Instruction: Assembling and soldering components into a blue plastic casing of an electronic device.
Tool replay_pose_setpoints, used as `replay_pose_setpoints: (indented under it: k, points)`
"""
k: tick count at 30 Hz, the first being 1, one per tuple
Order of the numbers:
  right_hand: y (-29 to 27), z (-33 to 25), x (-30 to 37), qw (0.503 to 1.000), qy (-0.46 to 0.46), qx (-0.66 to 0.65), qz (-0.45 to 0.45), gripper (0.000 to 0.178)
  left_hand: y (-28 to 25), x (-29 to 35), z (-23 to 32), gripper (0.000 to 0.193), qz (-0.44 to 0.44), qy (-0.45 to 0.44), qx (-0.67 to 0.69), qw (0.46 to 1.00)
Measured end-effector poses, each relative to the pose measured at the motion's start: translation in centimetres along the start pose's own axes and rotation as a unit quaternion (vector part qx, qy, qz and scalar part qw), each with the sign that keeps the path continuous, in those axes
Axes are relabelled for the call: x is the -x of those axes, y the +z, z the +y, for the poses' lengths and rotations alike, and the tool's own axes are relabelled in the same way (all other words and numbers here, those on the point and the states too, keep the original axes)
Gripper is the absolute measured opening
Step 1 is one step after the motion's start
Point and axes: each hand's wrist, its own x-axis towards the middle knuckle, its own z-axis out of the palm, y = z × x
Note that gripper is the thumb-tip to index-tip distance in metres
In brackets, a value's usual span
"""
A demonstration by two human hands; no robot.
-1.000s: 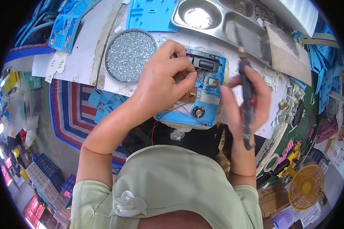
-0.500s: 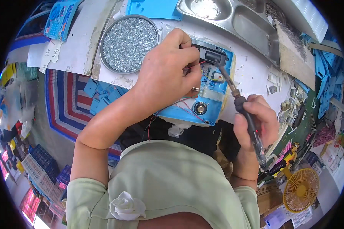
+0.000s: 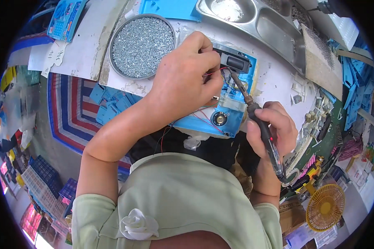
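Observation:
My left hand (image 3: 187, 72) is closed in a pinch over a blue plastic casing (image 3: 232, 128), with a thin red wire (image 3: 222, 68) coming out at the fingertips. In my right hand (image 3: 278, 130) is a soldering iron (image 3: 259, 118), gripped by its dark handle. Its tip points into the casing, near the wire's end and just below a black rectangular part (image 3: 237, 63); whether it touches cannot be told. Inside the casing are a round speaker (image 3: 219, 118) and several thin wires. My left hand covers the casing's left part.
A round metal bowl (image 3: 112, 50) full of small screws stands left of the casing. Behind is a compartmented steel tray (image 3: 274, 35), with cardboard (image 3: 320, 56) to its right. Blue plastic parts (image 3: 112, 101) lie at left over striped fabric. A yellow fan (image 3: 325, 207) stands at lower right.
My right hand has moved slightly left, bringing the iron's tip left and down from the black part toward the red wire. My left hand has barely moved.

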Motion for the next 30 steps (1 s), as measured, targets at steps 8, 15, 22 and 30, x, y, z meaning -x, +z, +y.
replay_pose_setpoints:
  k: [8, 15, 22, 30]
  points:
    - [-0.2, 0.3, -0.4, 0.998, -0.045, 0.023, -0.029, 0.038, -0.1, -0.1, -0.2, 0.009, 0.006, 0.009, 0.008, 1.000]
    - [-1.0, 0.4, -0.3, 0.998, -0.041, 0.027, -0.046, 0.041, 0.0, -0.1, -0.3, 0.009, 0.003, 0.017, 0.002, 1.000]
    - [-1.4, 0.6, -0.3, 0.999, -0.029, -0.015, -0.040, 0.038, 0.1, 0.0, -0.2, 0.009, 0.001, 0.004, 0.007, 1.000]
    - [-1.3, 1.2, -0.3, 0.999, -0.006, -0.003, -0.049, 0.033, 0.3, -0.1, -0.4, 0.010, 0.010, 0.026, -0.013, 1.000]
